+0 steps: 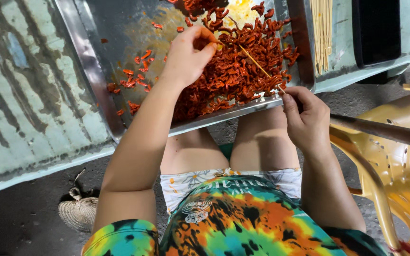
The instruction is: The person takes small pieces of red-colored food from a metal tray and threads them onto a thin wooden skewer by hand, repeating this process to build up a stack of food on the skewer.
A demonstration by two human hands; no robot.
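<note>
Head view: the left hand [186,57] reaches into the large rectangular stainless-steel tray [88,66], fingers pinched together on a small red marinated meat piece at the tip of the thin bamboo skewer [257,65]. The right hand [307,118] pinches the skewer's near end between thumb and forefinger, holding it slanted over the tray so the point sits just above the heap of red marinated meat pieces [238,71]; this grip appears to steady the stick while the other hand works at the tip. The tray rests on the worn pale-green painted tabletop [29,104] with its near edge overhanging the person's knees, which keeps the contents within reach. The heap fills the tray's right part; loose pieces lie scattered on the left part, and a yellowish residue shows at the far side. A bundle of spare bamboo sticks [322,33] lies just beside the tray's right rim. A yellow plastic chair [399,161] stands at the right, and a woven straw fan [78,211] lies on the floor.
</note>
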